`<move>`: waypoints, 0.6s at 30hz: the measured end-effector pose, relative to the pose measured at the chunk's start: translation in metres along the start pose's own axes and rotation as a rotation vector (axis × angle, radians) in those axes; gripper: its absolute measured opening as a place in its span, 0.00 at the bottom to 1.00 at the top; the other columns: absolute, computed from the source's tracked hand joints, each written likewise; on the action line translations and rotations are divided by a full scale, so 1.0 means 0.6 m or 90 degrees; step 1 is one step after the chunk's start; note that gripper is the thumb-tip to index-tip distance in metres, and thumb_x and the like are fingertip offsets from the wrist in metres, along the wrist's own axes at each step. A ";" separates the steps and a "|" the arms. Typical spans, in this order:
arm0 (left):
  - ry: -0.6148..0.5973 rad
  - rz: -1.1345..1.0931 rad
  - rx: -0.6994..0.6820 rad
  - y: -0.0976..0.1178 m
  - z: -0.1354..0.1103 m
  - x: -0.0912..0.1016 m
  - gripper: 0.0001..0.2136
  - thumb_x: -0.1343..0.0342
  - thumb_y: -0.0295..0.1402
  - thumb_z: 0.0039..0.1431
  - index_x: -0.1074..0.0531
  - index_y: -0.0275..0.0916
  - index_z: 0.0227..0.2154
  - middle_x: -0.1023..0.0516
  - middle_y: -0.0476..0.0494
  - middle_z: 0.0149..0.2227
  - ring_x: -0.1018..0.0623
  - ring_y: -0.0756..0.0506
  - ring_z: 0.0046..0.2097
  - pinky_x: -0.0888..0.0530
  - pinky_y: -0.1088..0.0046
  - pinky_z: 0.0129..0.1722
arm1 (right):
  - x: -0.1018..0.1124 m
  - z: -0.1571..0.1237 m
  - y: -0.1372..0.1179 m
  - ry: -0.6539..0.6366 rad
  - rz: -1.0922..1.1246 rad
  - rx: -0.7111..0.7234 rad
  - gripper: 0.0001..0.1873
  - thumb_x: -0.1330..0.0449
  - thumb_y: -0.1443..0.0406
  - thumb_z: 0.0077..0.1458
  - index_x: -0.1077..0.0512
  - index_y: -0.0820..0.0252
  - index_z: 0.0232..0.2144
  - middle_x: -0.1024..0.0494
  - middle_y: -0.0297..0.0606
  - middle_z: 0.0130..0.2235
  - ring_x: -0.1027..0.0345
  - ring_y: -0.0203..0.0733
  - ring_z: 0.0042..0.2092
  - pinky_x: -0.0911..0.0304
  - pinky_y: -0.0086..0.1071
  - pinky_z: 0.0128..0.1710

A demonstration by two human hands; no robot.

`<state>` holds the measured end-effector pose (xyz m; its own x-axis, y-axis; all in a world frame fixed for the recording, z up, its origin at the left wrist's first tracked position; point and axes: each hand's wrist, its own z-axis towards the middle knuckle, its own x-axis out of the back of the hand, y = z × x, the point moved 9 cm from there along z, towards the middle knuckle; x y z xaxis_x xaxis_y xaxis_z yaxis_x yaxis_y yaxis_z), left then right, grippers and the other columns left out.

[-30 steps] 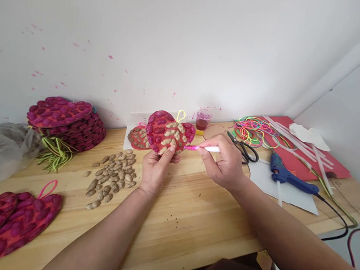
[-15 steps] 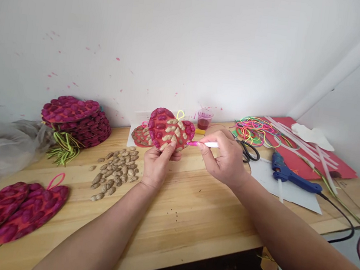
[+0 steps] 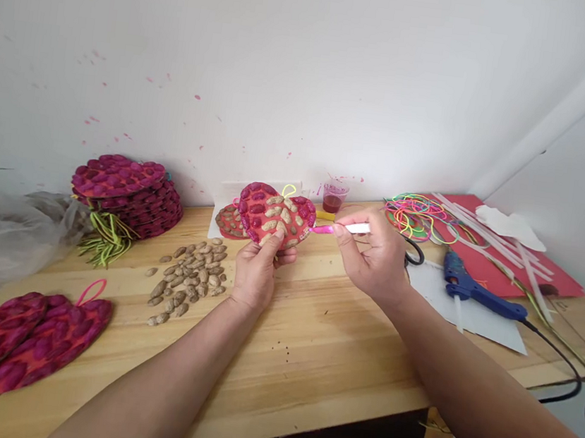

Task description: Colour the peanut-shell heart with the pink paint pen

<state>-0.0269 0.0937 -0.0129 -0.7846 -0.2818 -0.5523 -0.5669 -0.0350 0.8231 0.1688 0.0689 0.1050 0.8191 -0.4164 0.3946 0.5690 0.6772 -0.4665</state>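
Note:
My left hand (image 3: 259,268) grips the lower edge of a red heart-shaped piece (image 3: 259,208), its thumb on the front. Peanuts in their shells cover the heart; those on its left part and upper right edge are magenta, the middle ones plain tan. A yellow cord loop (image 3: 289,191) sticks up from its top. In my right hand (image 3: 376,258) a white-handled paintbrush (image 3: 356,227) is pinched, its magenta tip at the heart's right edge. Behind the heart stands a plastic cup of magenta paint (image 3: 332,201). Another peanut-covered red piece (image 3: 229,221) lies partly hidden behind it.
Loose peanuts (image 3: 190,274) lie left of my left hand. Farther left are a stack of magenta pieces (image 3: 128,192), two more pieces (image 3: 50,345) and clear plastic (image 3: 13,234). On the right are black scissors (image 3: 415,251), coloured cords (image 3: 413,216), a blue glue gun (image 3: 486,294) and glue sticks (image 3: 506,239).
The brush has turned slightly, and its tip stays by the heart's right edge. My right hand has shifted a little to the right. My left hand still holds the heart.

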 end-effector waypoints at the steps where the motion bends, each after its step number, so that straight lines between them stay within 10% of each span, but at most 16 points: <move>1: 0.001 -0.007 0.001 0.000 0.000 0.000 0.23 0.21 0.43 0.35 0.20 0.33 0.31 0.19 0.47 0.28 0.22 0.51 0.26 0.24 0.77 0.28 | 0.003 0.001 0.005 0.008 0.007 -0.018 0.04 0.38 0.61 0.64 0.29 0.53 0.36 0.20 0.35 0.34 0.26 0.42 0.35 0.33 0.37 0.36; 18: -0.014 -0.049 0.022 -0.006 0.005 0.001 0.21 0.21 0.39 0.37 0.21 0.34 0.30 0.19 0.49 0.27 0.21 0.51 0.26 0.23 0.78 0.26 | -0.020 -0.006 0.054 -0.041 0.177 -0.182 0.13 0.36 0.52 0.62 0.28 0.54 0.36 0.24 0.32 0.30 0.32 0.36 0.29 0.38 0.33 0.28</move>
<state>-0.0265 0.0966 -0.0165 -0.7437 -0.2591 -0.6162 -0.6333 -0.0221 0.7736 0.1777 0.0936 0.0822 0.9433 -0.1963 0.2676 0.3319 0.5586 -0.7601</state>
